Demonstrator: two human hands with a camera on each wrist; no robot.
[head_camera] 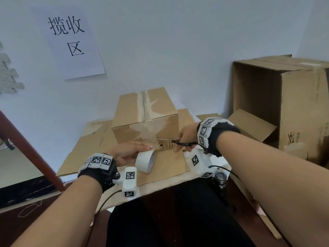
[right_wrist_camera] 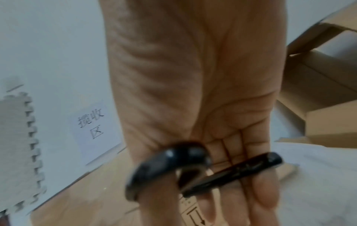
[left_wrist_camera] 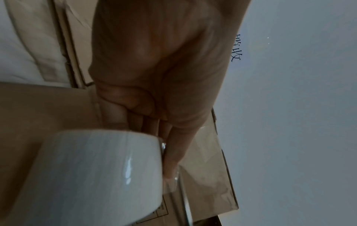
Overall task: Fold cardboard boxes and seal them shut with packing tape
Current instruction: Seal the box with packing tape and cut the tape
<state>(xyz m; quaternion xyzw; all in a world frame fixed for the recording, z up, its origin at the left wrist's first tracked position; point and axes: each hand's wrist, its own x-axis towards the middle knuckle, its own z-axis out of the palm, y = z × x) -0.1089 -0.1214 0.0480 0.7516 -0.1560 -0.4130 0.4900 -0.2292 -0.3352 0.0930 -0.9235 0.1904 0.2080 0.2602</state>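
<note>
big open box at the bench's far right corner isn't folded or taped yet. small box mid-bench on flat cardboard is folded w/ top seam taped. left hand grasps tape roll, right hand grips scissors at the strip, so cutting is prob what's left.

paper sign (printed characters), foam mat
</note>
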